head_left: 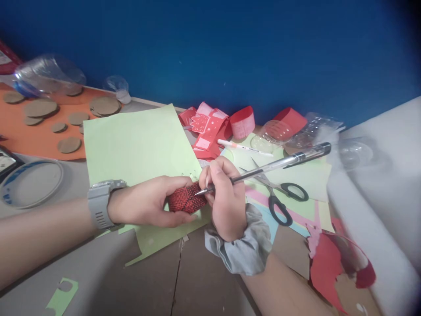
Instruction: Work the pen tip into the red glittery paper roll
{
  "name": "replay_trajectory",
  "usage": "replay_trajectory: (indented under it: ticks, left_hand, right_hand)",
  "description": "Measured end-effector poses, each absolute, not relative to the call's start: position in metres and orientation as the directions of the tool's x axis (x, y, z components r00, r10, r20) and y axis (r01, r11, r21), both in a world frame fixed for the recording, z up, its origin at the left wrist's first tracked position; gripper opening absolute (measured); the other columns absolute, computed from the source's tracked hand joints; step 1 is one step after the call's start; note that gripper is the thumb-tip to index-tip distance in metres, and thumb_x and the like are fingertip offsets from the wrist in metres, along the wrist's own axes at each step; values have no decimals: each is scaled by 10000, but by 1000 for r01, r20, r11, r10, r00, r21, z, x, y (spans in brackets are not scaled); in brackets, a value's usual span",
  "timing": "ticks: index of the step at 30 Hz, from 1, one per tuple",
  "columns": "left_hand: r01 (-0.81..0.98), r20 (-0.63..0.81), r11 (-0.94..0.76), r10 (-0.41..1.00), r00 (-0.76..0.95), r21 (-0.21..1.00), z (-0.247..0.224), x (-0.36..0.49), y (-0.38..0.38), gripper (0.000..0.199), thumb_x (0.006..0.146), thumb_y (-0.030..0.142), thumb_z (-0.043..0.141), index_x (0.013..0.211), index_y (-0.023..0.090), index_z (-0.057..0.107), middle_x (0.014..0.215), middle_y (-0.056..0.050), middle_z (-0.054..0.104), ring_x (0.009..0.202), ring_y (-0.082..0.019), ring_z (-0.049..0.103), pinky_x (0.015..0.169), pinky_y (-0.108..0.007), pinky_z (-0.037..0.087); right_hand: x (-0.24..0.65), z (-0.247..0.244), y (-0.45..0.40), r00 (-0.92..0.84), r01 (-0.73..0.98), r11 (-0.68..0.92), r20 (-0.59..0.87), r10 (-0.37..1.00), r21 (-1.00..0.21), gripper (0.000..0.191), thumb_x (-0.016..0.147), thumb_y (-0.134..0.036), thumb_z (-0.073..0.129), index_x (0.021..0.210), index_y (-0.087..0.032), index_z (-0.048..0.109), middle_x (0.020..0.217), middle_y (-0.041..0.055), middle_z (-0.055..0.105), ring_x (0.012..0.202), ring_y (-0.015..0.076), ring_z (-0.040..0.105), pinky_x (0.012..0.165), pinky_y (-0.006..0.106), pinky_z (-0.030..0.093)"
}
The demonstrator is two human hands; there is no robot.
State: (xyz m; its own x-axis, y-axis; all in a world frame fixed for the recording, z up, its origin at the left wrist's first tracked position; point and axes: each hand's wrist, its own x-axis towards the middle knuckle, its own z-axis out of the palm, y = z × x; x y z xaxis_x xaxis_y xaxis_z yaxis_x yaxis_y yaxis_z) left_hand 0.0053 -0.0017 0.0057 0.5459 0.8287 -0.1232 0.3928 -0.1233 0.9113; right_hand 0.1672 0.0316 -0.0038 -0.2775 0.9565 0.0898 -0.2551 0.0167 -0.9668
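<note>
My left hand [158, 199], with a grey watch [100, 204] on its wrist, is closed around a small red object with black crosshatch marks [184, 199]. A black-tipped clear pen [269, 166] is pinched in my right hand [225, 193], its point at the patterned surface. A grey scrunchie [243, 241] circles my right wrist. Both hands are over a light green sheet [138, 145]. Fingers hide parts of the red object.
Black-handled scissors [274, 193] and a white marker [245, 147] lie on papers at right. Cardboard discs [41, 107] rest on an orange sheet [9, 140] at left, near a tape roll [33, 184]. Behind stand red paper loops [242, 122] and a blue wall [210, 48].
</note>
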Motion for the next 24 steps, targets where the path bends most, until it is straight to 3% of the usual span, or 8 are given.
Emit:
replay_trajectory:
  ticks: [13,20,24]
  left_hand:
    - [425,-139,-143,812,567,894,7,5,-1,208,862,331,602,931,147,531,782,-1,564,660,-134,512,583,-228,424]
    - [417,-128,-149,815,566,897,6,3,-2,203,854,317,614,931,146,537,786,-2,571,658,-134,515,576,-230,416]
    - [374,-95,-140,833,545,917,9,5,-1,205,844,318,653,864,159,526,708,35,502,589,-102,460,530,-207,384]
  right_hand:
    - [168,4,27,-324,-50,168,175,930,-985,344,894,-192,468,595,-216,300,556,-63,281,510,82,321,485,236,292]
    - [168,2,28,-353,-75,155,172,920,-985,319,870,-146,473,595,-212,325,551,-62,315,511,81,332,485,228,302]
    - [167,-2,30,-249,-213,41,95,964,-976,319,913,-238,462,606,-209,381,536,-60,374,450,70,298,432,223,279]
